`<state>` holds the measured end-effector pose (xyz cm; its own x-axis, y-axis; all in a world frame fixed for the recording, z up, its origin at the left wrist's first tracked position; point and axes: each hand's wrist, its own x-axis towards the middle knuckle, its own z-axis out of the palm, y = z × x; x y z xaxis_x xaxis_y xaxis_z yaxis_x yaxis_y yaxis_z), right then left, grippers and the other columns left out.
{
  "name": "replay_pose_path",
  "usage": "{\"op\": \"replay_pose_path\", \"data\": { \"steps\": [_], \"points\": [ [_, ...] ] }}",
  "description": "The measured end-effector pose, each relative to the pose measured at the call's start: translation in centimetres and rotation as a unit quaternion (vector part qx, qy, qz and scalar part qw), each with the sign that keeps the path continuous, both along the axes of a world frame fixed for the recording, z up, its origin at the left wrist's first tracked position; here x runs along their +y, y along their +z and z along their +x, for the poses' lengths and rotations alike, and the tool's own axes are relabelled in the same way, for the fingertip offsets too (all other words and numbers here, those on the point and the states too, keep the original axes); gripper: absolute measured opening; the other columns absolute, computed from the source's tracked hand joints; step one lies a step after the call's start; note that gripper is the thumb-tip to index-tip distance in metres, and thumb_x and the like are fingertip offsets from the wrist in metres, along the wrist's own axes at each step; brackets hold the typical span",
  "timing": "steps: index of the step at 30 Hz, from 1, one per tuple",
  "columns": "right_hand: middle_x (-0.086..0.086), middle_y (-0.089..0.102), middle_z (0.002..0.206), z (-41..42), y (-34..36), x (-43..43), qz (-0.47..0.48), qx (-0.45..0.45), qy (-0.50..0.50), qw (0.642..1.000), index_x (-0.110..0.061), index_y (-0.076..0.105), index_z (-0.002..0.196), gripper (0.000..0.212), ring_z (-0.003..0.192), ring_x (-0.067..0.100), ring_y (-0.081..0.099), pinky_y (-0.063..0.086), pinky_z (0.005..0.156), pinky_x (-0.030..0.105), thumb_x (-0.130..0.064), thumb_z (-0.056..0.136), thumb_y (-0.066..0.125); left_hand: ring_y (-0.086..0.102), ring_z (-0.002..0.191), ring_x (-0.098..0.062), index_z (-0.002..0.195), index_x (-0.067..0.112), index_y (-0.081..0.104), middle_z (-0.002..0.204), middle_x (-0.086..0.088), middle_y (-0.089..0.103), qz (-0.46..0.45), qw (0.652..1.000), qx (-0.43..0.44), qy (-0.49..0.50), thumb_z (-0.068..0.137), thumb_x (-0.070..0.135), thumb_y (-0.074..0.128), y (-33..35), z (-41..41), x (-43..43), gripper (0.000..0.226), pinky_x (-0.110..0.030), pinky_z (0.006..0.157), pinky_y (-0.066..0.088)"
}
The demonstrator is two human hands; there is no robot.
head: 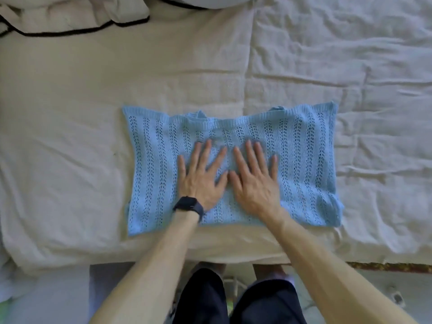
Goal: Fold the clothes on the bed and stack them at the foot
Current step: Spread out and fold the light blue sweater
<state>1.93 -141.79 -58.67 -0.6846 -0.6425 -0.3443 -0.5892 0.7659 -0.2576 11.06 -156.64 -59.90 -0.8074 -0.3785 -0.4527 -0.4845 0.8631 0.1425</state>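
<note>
On the bed (70, 94), both hands, left hand (201, 174) and right hand (253, 176), press flat and open-fingered on the blue sweater (308, 160) (loose knit), whose holes could snag fingertips and drag the fold askew.

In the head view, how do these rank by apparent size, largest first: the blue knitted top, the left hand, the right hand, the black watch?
1. blue knitted top
2. left hand and right hand: they look alike, so they share one rank
3. black watch, clearly the smallest
</note>
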Motion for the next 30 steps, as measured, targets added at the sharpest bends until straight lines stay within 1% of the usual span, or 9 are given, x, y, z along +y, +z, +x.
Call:
{"op": "replay_pose_path", "data": {
  "steps": [4, 9, 12, 14, 17, 20, 22, 27, 30],
  "points": [
    [-0.002, -0.001, 0.172, -9.3, -3.4, 3.7, 0.085, 0.053, -0.084, 0.991, -0.049, -0.007, 0.158, 0.068, 0.157, 0.014, -0.012, -0.022, 0.121, 0.048, -0.075, 0.099, 0.014, -0.002, 0.155, -0.021, 0.158, 0.045, 0.008, 0.169, 0.004, 0.001, -0.068, 0.995, 0.035, 0.059, 0.098, 0.068, 0.017, -2.4, 1.1, -9.0, 0.065, -0.051, 0.121, -0.010],
    [0.002, -0.010, 0.171, -12.2, -2.1, 6.0, 0.092, 0.044, -0.250, 0.963, -0.035, 0.008, 0.163, 0.077, 0.156, 0.018, -0.015, -0.009, 0.122, 0.061, -0.070, 0.096, 0.022, -0.006, 0.155, -0.026, 0.159, 0.040, 0.012, 0.169, 0.001, -0.005, -0.093, 0.980, 0.036, 0.170, 0.097, 0.061, 0.021, -1.0, 0.2, -9.9, 0.067, -0.063, 0.120, -0.006],
    [-0.002, -0.017, 0.169, -10.5, -1.3, 4.6, 0.044, 0.066, -0.142, 0.987, -0.036, 0.003, 0.163, 0.073, 0.157, 0.018, -0.015, -0.018, 0.122, 0.053, -0.064, 0.100, 0.026, -0.004, 0.155, -0.028, 0.160, 0.035, 0.015, 0.169, -0.004, -0.003, -0.065, 0.988, 0.076, 0.121, 0.098, 0.057, 0.025, 0.0, -1.6, -6.4, 0.067, -0.061, 0.120, -0.007],
    [-0.006, -0.018, 0.169, -11.0, -1.7, 3.8, 0.025, 0.055, -0.057, 0.997, -0.039, -0.001, 0.162, 0.071, 0.157, 0.017, -0.014, -0.023, 0.121, 0.046, -0.067, 0.101, 0.021, -0.009, 0.155, -0.025, 0.159, 0.040, 0.012, 0.168, -0.001, -0.008, -0.038, 0.994, 0.077, 0.071, 0.099, 0.059, 0.024, 0.0, -2.7, -4.0, 0.065, -0.060, 0.120, -0.010],
    [-0.008, -0.014, 0.170, -14.7, -2.8, 4.8, 0.042, 0.006, -0.096, 0.994, -0.043, -0.004, 0.161, 0.071, 0.156, 0.013, -0.017, -0.023, 0.120, 0.047, -0.072, 0.098, 0.013, -0.017, 0.154, -0.026, 0.156, 0.047, -0.007, 0.166, 0.002, -0.019, -0.014, 0.992, 0.019, 0.124, 0.098, 0.068, 0.012, -0.6, -3.0, -2.2, 0.064, -0.062, 0.120, -0.009],
    [-0.004, -0.013, 0.171, -18.0, -3.3, 8.6, 0.071, -0.004, -0.171, 0.983, -0.043, -0.003, 0.160, 0.069, 0.156, 0.014, -0.017, -0.016, 0.122, 0.056, -0.069, 0.098, 0.009, -0.016, 0.154, -0.027, 0.157, 0.042, -0.007, 0.166, -0.001, -0.019, -0.009, 0.986, 0.018, 0.166, 0.095, 0.070, 0.008, -0.1, -2.9, 0.3, 0.070, -0.062, 0.119, -0.008],
    [0.000, -0.012, 0.171, -18.5, -2.6, 12.0, 0.083, -0.023, -0.204, 0.975, -0.041, -0.001, 0.161, 0.067, 0.156, 0.018, -0.015, -0.011, 0.122, 0.059, -0.064, 0.099, 0.010, -0.018, 0.153, -0.025, 0.158, 0.042, -0.007, 0.165, 0.000, -0.023, 0.016, 0.992, 0.022, 0.120, 0.095, 0.071, 0.011, 0.9, -3.1, 4.8, 0.071, -0.059, 0.119, -0.010],
    [0.001, -0.015, 0.171, -15.8, 0.0, 22.1, 0.101, -0.068, -0.179, 0.976, -0.038, -0.005, 0.162, 0.064, 0.156, 0.018, -0.018, -0.006, 0.123, 0.060, -0.055, 0.105, 0.019, -0.032, 0.148, -0.023, 0.153, 0.045, -0.022, 0.165, 0.005, -0.023, 0.060, 0.987, -0.032, -0.146, 0.089, 0.084, 0.008, 1.9, -6.1, 19.8, 0.081, -0.061, 0.114, -0.023],
    [-0.006, -0.032, 0.164, -14.1, 0.7, 26.8, 0.123, -0.102, -0.129, 0.979, -0.041, -0.014, 0.159, 0.066, 0.149, 0.011, -0.034, -0.008, 0.124, 0.056, -0.061, 0.102, 0.013, -0.037, 0.145, -0.022, 0.152, 0.035, -0.030, 0.163, 0.003, -0.030, 0.041, 0.969, -0.093, -0.224, 0.096, 0.069, 0.030, 1.8, -8.3, 25.1, 0.089, -0.059, 0.106, -0.034]
  ]
}}
